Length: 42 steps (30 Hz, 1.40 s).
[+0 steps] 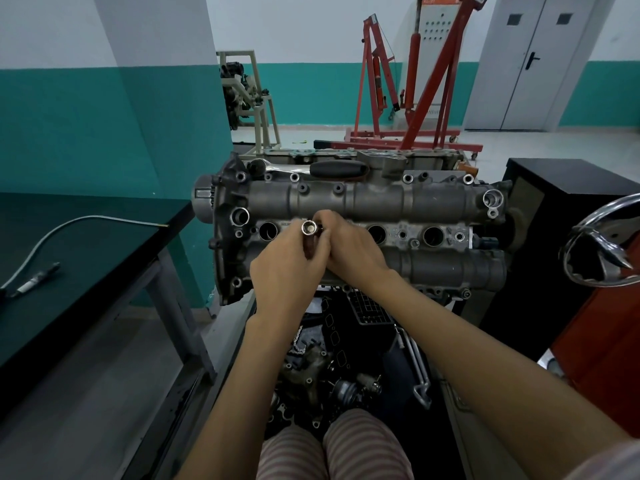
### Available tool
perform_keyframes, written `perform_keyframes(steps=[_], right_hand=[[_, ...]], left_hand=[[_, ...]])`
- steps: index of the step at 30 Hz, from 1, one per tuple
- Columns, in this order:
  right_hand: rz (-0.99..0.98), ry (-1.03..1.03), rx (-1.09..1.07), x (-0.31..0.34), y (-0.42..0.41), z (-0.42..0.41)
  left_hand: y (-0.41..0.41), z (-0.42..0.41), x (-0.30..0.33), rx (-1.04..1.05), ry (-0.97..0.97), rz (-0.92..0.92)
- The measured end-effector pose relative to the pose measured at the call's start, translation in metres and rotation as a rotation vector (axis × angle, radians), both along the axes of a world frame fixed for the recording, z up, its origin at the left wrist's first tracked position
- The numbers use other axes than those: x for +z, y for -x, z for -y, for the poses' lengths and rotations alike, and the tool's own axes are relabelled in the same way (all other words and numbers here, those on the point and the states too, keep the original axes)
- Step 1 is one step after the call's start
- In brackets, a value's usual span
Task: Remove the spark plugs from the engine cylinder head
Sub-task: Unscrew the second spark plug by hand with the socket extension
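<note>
A grey engine cylinder head point(381, 199) lies across the middle of the view, with a row of round spark plug wells point(268, 230) along its centre. My left hand point(287, 268) and my right hand point(353, 251) meet over the second well from the left. Both grip a long spark plug socket point(309, 228), its shiny open end turned up toward me. The well under my hands is hidden. A ratchet with a black handle point(337, 168) rests on the far edge of the head.
A dark green bench point(86, 271) at the left holds a flexible metal tool and a spark plug point(34, 280). Loose engine parts fill the tray point(346, 375) below the head. A black cabinet point(554, 220) and a chrome emblem point(602, 247) stand at the right. Red engine hoists stand behind.
</note>
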State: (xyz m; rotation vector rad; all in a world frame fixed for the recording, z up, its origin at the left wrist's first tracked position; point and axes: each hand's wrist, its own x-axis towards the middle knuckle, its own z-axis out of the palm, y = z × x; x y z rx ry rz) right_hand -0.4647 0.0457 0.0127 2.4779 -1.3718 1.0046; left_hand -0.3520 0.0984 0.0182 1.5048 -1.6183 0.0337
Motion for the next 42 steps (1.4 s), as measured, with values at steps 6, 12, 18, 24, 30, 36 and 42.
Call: perform_keyframes(steps=[6,12,18,24,30,36,42], right_hand=[[-0.017,0.001,-0.047,-0.0020,0.0002,0.0026],[0.019,-0.018,-0.128,-0.0031,0.0015,0.0061],[-0.024,-0.058,-0.026,-0.0014,-0.0001,0.0031],[0.055,-0.019,-0.023,0.0012,0.0008,-0.0019],[0.003,-0.056,-0.045,0.0002,0.0013,0.0013],[-0.002,-0.007,0.008,0.0001,0.0001,-0.0019],[0.062,0.013,-0.035,0.0007,0.0010,-0.0018]], left_hand=[[0.0003,0.0012,-0.0026,0.008,0.007,0.021],[0.0005,0.0023,0.0009,0.048,0.022,0.024],[0.0025,0.0042,0.0035,-0.063,0.075,0.025],[0.0006,0.0056,0.0044,0.030,0.080,0.044],[0.0024,0.0065,0.0057,0.041,0.090,0.069],[0.0034,0.0028,0.0065,0.002,0.053,-0.013],[0.0016,0.0043,0.0073,0.012,0.043,0.029]])
